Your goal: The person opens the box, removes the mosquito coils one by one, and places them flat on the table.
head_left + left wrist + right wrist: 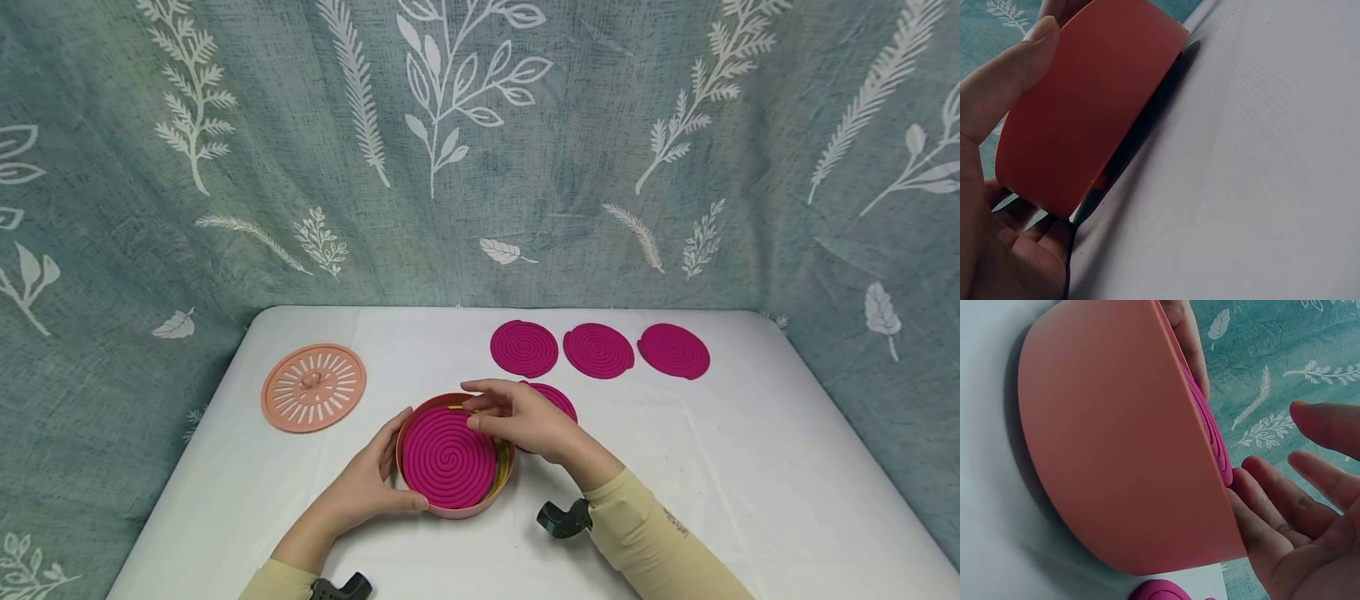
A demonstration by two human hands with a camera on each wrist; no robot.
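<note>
A round coral-pink box (459, 514) stands on the table with a magenta mosquito coil (448, 458) lying in its opening. Yellow-green curved edges show beneath the coil, at the right inside wall. My left hand (367, 483) grips the box from the left, thumb at the near rim and fingers round the far side; the left wrist view shows the box wall (1091, 100) between thumb and fingers. My right hand (528, 421) reaches over the far right rim. In the right wrist view its fingers (1291, 506) are at the rim beside the coil's edge, with the thumb spread apart.
A slotted coral lid (313, 388) lies at the table's left. Magenta coils lie at the back: one left (524, 348), one middle (598, 351), one right (673, 350). Another coil (555, 400) is partly hidden behind my right hand. A patterned curtain (480, 225) hangs behind the table.
</note>
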